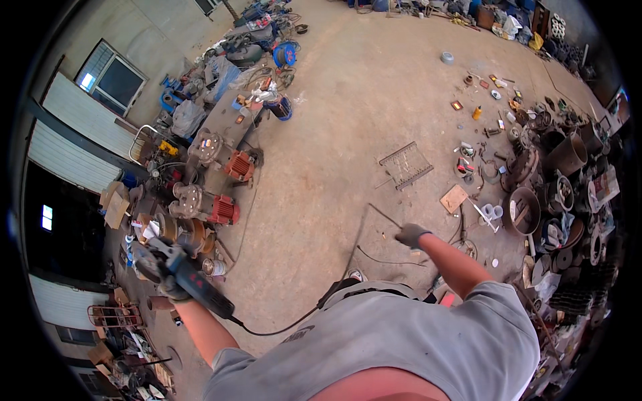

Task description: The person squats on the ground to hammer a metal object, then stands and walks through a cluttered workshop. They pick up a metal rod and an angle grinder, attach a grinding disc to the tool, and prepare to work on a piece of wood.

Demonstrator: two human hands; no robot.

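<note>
My left hand (175, 289), in a grey glove, is closed round a dark angle grinder (200, 284), held up at the left with its disc end pointing away. From the tool's rear end a black power cord (277, 333) sags in front of my body, then runs up toward the middle of the floor. My right hand (412, 235), also gloved and closed, grips a stretch of dark cord that bends over from there. On the floor beyond it lies a flat metal frame (406, 165) with rods across it. Another thin cable (391, 261) curves on the floor below my right hand.
Pumps with red motors (224, 209) stand on the left, near a blue cable reel (285, 54). Rusty pipe parts (521, 211) crowd the right side. A square tan plate (454, 198) and a yellow bottle (477, 113) are on the floor. A red hand cart (115, 315) is at the lower left.
</note>
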